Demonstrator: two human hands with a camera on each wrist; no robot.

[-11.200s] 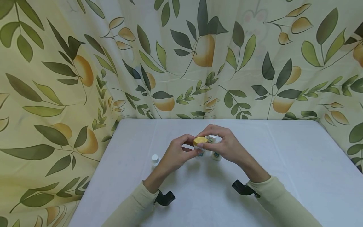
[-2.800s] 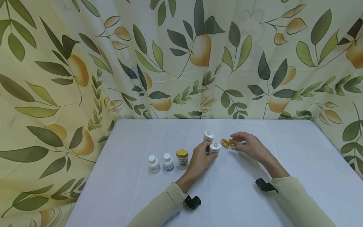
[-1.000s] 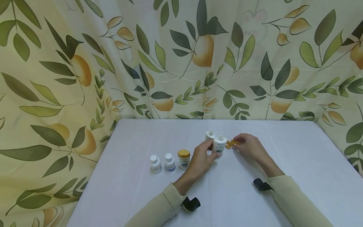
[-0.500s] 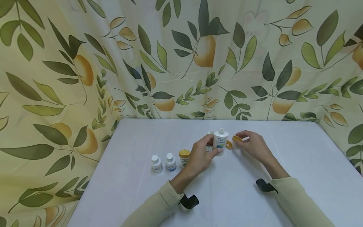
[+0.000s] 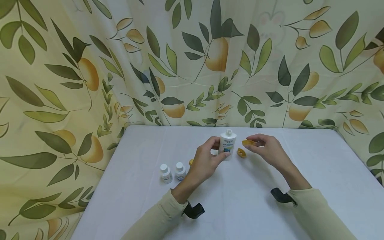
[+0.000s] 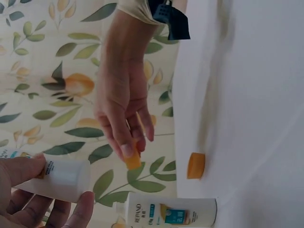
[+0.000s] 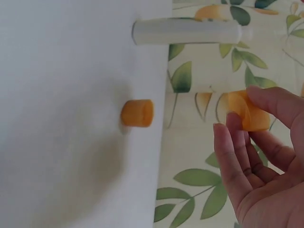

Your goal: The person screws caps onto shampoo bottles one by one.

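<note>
My left hand [image 5: 205, 163] grips a white flat bottle [image 5: 228, 141] with a printed label and a bare, capless neck, raised off the table. To its right, my right hand [image 5: 271, 150] pinches an orange-yellow cap [image 7: 249, 111] between thumb and fingers, with a gap between cap and bottle neck. A matching cap [image 5: 241, 153] lies on the white table, below the held one. A second white bottle [image 6: 173, 211], also capless, stands upright on the table in the left wrist view; in the head view it is hidden behind the raised bottle.
Two small white-capped bottles [image 5: 166, 173] stand left of my left forearm. Beside them, a jar's yellow lid [image 5: 191, 162] shows, the rest hidden by my left hand. A leaf-patterned curtain [image 5: 192, 66] hangs behind the white table [image 5: 240, 206].
The left hand has lifted its bottle and shifted it slightly left, now hiding the second bottle. The right hand has raised one yellow cap off the table, leaving the other there.
</note>
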